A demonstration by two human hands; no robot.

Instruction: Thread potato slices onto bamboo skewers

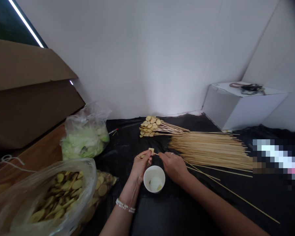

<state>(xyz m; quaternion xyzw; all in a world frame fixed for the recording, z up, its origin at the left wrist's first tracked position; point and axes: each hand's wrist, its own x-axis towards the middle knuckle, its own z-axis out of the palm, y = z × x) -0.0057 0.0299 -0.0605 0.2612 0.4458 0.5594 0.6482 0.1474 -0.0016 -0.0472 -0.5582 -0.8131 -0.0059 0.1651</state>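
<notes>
My left hand (140, 164), a beaded bracelet on its wrist, pinches a pale potato slice (151, 149) between thumb and fingers. My right hand (174, 167) is closed on a thin wooden skewer (156, 154), whose end meets the slice; I cannot tell how deep it goes. Just below both hands stands a white bowl (147, 184) with a small yellowish piece inside. Beyond them lies a pile of skewered potato slices (149, 124). Bare wooden skewers (211, 149) are spread to the right, a few of them loose near my right forearm.
An open plastic bag (92, 177) of potato slices sits at the lower left. Behind it is a clear bag of pale green vegetables (85, 141). A cardboard box (31, 108) stands at left, a white box (226, 105) at back right. Black sheeting (159, 216) covers the surface.
</notes>
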